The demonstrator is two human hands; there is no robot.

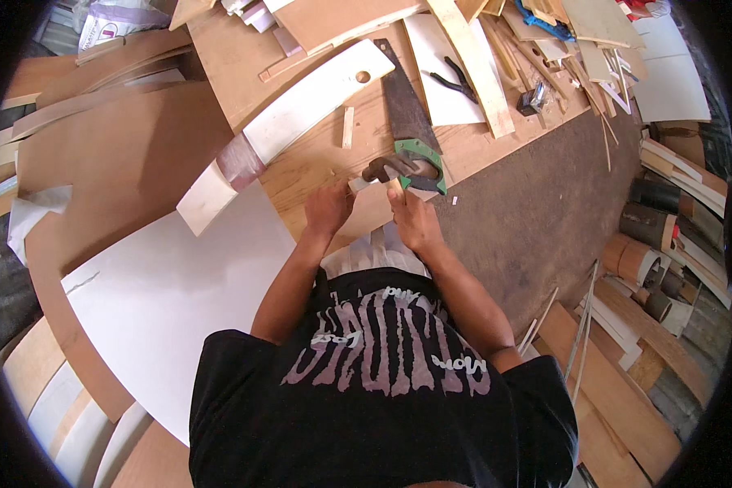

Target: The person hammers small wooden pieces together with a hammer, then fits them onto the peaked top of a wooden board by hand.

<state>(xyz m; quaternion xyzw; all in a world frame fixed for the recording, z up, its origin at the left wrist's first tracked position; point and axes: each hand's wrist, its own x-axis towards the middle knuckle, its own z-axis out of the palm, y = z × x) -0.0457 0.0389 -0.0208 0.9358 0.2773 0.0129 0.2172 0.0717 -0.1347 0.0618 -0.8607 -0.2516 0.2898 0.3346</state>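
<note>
My right hand [417,223] grips the wooden handle of a claw hammer [385,168], its dark metal head over the near edge of the wooden workbench [305,161]. Between the fingers of my left hand [329,210] is a small pale wood piece [360,183], close beside the hammer head; my fingers hide part of it. Just beyond the hammer lies a handsaw [405,100] with a green and black handle. A short wooden strip [348,127] rests on the bench, right of a long white-faced board [317,91] with a round hole near its far end.
Black-handled pliers [454,82] lie on a white panel, next to a long wood plank [476,67]. Offcuts [561,55] pile up at the far right. A large white sheet [189,293] spreads at left. Boards [610,378] and rolls [631,256] stand around the brown floor [524,207].
</note>
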